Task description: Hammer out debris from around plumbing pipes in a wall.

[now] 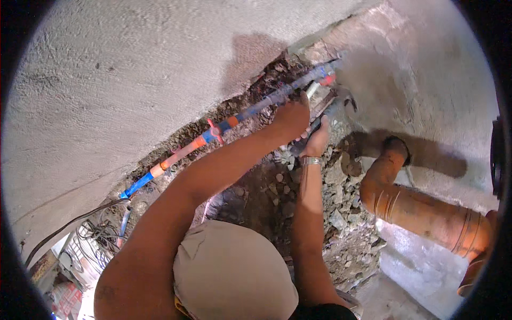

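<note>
My left hand [293, 118] reaches over the pipe run and is closed around a pale bar-like piece [313, 89], whose kind I cannot make out. Just below and to the right, my right hand [319, 137] grips a dark-handled tool [302, 145]. Its far end shows a dark curved hook, much like a hammer's claw, though blur hides its exact form. A metal-banded watch [311, 160] circles the right wrist. Beyond both hands, the blue-grey water pipe [260, 106] runs up to a red fitting [328, 80] near the wall corner.
A red-handled valve [214, 131] sits along the pipe. Broken stones [337, 220] and dirt fill the trench. An orange drain pipe [426, 213] bends out at right. Coiled wires [96, 242] lie lower left. A beige cloth-covered rounded shape [234, 272] stands between the arms.
</note>
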Demonstrator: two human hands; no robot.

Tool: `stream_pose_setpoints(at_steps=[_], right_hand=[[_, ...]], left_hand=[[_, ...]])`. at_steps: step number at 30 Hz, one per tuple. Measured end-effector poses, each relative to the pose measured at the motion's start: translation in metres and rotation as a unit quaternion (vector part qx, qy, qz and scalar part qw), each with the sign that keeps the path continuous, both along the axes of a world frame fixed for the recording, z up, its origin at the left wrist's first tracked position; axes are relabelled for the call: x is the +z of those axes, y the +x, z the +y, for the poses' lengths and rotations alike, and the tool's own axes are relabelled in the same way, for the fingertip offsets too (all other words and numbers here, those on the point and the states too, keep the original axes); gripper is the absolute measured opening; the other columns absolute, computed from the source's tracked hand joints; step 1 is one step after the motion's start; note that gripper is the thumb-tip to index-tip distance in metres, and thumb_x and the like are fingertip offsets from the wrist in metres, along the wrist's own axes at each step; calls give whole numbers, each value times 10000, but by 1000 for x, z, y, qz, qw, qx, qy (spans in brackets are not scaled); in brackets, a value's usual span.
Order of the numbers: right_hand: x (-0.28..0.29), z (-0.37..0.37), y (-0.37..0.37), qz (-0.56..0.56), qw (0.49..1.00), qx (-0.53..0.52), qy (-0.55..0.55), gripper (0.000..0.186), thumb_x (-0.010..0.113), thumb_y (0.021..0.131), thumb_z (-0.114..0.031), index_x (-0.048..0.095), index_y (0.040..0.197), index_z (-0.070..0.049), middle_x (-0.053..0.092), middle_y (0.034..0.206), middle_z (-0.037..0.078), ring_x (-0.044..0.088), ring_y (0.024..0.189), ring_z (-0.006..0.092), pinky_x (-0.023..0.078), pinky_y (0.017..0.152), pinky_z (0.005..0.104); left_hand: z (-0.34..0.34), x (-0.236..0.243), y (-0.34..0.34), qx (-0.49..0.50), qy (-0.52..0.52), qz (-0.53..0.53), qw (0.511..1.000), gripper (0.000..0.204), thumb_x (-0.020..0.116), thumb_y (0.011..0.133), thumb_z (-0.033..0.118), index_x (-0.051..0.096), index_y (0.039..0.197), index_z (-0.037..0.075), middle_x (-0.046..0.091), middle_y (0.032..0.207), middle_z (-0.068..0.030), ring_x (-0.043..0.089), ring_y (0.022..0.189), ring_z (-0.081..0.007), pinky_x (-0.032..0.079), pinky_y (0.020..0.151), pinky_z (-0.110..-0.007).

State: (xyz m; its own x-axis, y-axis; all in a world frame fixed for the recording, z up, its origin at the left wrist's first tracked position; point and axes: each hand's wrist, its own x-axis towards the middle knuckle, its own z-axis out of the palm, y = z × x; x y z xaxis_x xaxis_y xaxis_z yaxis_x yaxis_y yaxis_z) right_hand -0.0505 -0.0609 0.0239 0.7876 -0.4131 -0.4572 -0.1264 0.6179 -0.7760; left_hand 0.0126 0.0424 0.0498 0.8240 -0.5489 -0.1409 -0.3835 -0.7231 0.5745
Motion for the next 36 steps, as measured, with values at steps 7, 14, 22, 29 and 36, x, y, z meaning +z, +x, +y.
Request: stream_pose_setpoints(at_steps=[7,14,22,29,36], right_hand=[[-14,-1,5,13,998,-13,53,406,430,985,-525,472,818,-158,425,539,-32,390,393,127,351,357,299],[-17,1,3,-8,998,-12,63,410,424,988,-530,481,830,-156,429,542,-34,406,400,118,357,364,306],[-20,-11,0,-8,997,-13,70,430,397,994,-533,474,799,-157,448,542,-31,397,406,127,347,374,300],[-22,-13,1,23,994,79,74,461,387,992,-559,513,807,-157,438,559,-30,391,407,126,362,368,307],[-23,-21,10,61,990,96,79,413,427,984,-542,506,855,-158,438,552,-19,403,409,138,343,371,319]], left_hand=[[6,-7,7,19,-40,21,999,648,497,885,89,252,1424,-174,681,902,-292,698,850,-402,561,757,-498],[10,3,10,10,-99,116,988,696,571,859,98,262,1418,-180,678,898,-296,698,805,-416,563,732,-502],[7,0,7,25,-50,-15,998,681,553,861,84,269,1424,-172,687,899,-269,704,770,-395,579,696,-466],[7,3,10,44,-41,46,997,639,524,875,67,291,1438,-125,688,936,-283,704,838,-409,573,721,-486],[6,1,14,44,-39,68,996,621,519,886,85,294,1424,-127,674,953,-300,693,883,-425,564,751,-506]])
